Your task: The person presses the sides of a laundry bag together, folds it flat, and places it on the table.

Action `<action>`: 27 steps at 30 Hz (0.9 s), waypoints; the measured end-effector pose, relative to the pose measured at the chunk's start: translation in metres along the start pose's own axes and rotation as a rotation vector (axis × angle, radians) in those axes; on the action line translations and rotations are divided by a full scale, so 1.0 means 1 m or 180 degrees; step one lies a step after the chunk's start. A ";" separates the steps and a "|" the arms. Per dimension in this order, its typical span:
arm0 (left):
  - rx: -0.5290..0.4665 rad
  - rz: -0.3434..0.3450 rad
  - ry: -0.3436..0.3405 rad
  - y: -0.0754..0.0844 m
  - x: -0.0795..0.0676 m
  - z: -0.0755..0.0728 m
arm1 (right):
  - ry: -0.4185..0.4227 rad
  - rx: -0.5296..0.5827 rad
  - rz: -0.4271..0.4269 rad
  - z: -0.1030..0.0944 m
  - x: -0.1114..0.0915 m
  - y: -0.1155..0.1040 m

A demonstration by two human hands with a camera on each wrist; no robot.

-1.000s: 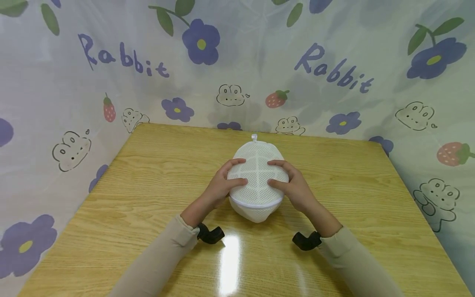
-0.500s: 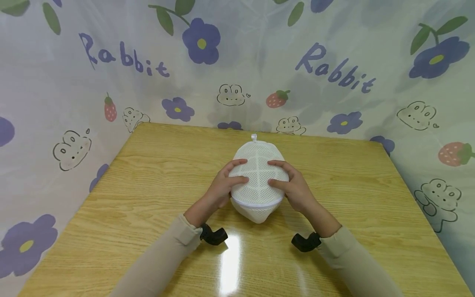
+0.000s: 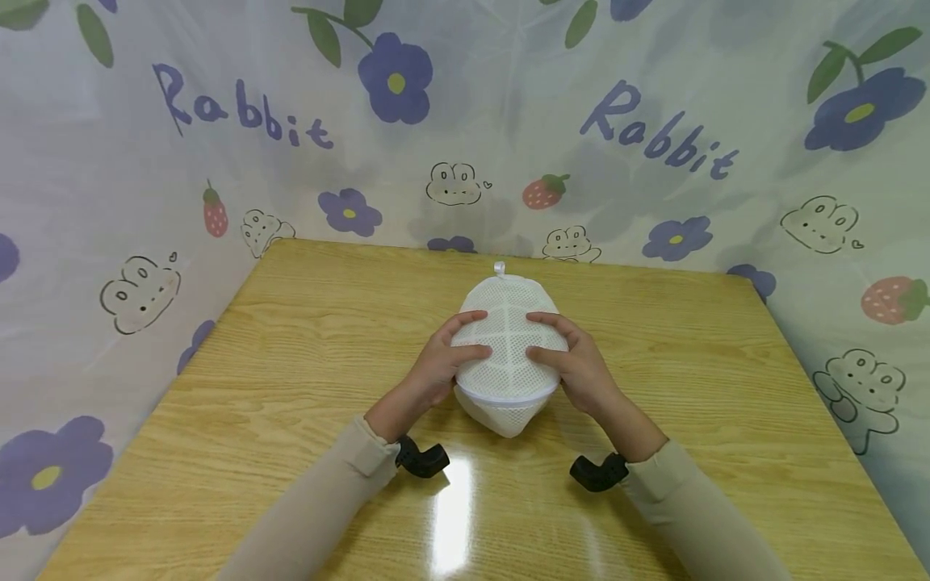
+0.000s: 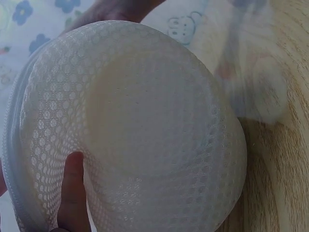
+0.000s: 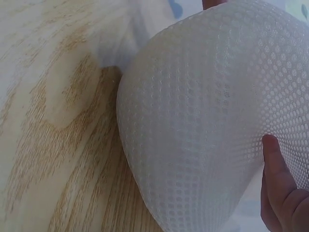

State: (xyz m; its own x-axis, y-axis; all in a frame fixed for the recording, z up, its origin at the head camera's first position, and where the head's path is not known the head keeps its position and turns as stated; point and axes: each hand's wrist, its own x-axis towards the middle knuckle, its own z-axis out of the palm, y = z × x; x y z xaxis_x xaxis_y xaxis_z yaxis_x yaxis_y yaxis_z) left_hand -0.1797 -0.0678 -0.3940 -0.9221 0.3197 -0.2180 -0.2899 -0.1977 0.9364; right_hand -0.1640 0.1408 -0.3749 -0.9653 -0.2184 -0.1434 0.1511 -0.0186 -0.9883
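Note:
A white mesh laundry bag, rounded with a zip across its front side and a small loop at the far end, is held between both hands above the middle of the table. My left hand grips its left side, thumb on top and some fingers hidden beneath. On the opposite side my right hand grips it the same way. In the left wrist view a fingertip presses a fold into the mesh bag, and a pale round shape shows through. The right wrist view has fingers denting the bag too.
The wood-grain table spreads around the bag, with a bright light reflection near the front. A white curtain printed with flowers and rabbits hangs along the back and both sides. Black curved pieces sit at both wrists.
My left hand and the bag have shifted slightly to the right. Both hands keep their grip, and the bag's shape looks nearly the same.

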 end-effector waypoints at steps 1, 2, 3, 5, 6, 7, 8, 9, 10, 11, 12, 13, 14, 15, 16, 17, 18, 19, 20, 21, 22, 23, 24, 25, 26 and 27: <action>-0.0001 -0.0001 0.0009 0.000 0.000 0.000 | -0.0002 0.0018 0.0001 0.000 0.000 0.000; 0.0005 -0.0001 0.0020 -0.001 0.000 0.000 | -0.0012 0.0032 -0.0002 0.000 0.000 0.001; 0.0006 -0.0002 0.0034 -0.001 0.001 0.000 | -0.0020 0.0042 -0.0010 0.000 0.000 0.001; 0.0015 -0.0006 0.0057 -0.001 0.000 0.001 | -0.0031 0.0056 -0.0024 0.000 0.000 0.002; 0.0023 -0.0003 0.0064 -0.001 0.000 0.001 | -0.0038 0.0062 -0.0029 0.000 0.000 0.002; 0.0035 0.0000 0.0078 -0.001 0.000 0.001 | -0.0043 0.0074 -0.0029 -0.001 0.000 0.002; 0.0059 0.0009 0.0093 -0.002 0.000 0.002 | -0.0048 0.0081 -0.0025 -0.001 0.000 0.002; 0.0095 0.0020 0.0109 -0.002 0.000 0.002 | -0.0050 0.0087 -0.0013 -0.002 0.000 0.003; 0.0144 0.0031 0.0127 -0.002 0.000 0.002 | -0.0052 0.0081 0.0002 -0.003 0.000 0.003; 0.0209 0.0042 0.0149 -0.002 0.000 0.002 | -0.0050 0.0065 0.0018 -0.003 0.000 0.003; 0.0286 0.0054 0.0171 -0.002 0.000 0.003 | -0.0048 0.0037 0.0035 -0.004 0.000 0.003; 0.0371 0.0067 0.0190 -0.003 0.000 0.002 | -0.0042 -0.0020 0.0038 -0.005 0.000 0.003; 0.0450 0.0084 0.0188 -0.003 0.000 0.002 | -0.0039 -0.0103 0.0035 -0.006 0.000 0.003; 0.0515 0.0094 0.0180 -0.004 0.001 0.001 | -0.0035 -0.0192 0.0031 -0.007 0.000 0.003; 0.0581 0.0106 0.0169 -0.004 0.001 0.001 | -0.0028 -0.0291 0.0024 -0.008 0.000 0.003; 0.0633 0.0123 0.0148 -0.004 0.000 0.000 | -0.0027 -0.0378 0.0013 -0.010 -0.001 0.003; 0.0674 0.0143 0.0124 -0.004 0.000 0.000 | -0.0034 -0.0462 -0.0004 -0.011 -0.001 0.003; 0.0711 0.0163 0.0102 -0.003 0.000 -0.001 | -0.0035 -0.0540 -0.0023 -0.012 -0.001 0.003; 0.0741 0.0186 0.0088 -0.003 -0.001 -0.001 | -0.0048 -0.0596 -0.0037 -0.013 -0.002 0.003; 0.0784 0.0206 0.0087 -0.002 -0.002 -0.001 | -0.0045 -0.0659 -0.0055 -0.014 -0.002 0.004; 0.0837 0.0225 0.0098 -0.002 -0.003 -0.002 | -0.0047 -0.0707 -0.0078 -0.015 -0.003 0.004; 0.0884 0.0246 0.0105 -0.001 -0.004 -0.002 | -0.0049 -0.0755 -0.0106 -0.015 -0.003 0.005; 0.0955 0.0267 0.0124 -0.001 -0.005 -0.002 | -0.0049 -0.0813 -0.0139 -0.016 -0.003 0.005; 0.1033 0.0282 0.0151 -0.001 -0.006 -0.003 | -0.0039 -0.0890 -0.0180 -0.017 -0.004 0.006; 0.1128 0.0294 0.0185 -0.002 -0.007 -0.003 | -0.0024 -0.1002 -0.0233 -0.018 -0.004 0.007; 0.1245 0.0303 0.0224 -0.002 -0.008 -0.004 | 0.0010 -0.1158 -0.0303 -0.020 -0.004 0.008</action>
State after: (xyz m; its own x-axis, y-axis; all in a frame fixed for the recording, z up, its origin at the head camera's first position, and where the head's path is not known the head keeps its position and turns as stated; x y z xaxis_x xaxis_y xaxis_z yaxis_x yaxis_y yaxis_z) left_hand -0.1729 -0.0737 -0.3954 -0.9593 0.2501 -0.1310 -0.0958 0.1483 0.9843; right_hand -0.1629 0.1606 -0.3834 -0.9721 -0.2292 -0.0496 -0.0244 0.3093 -0.9506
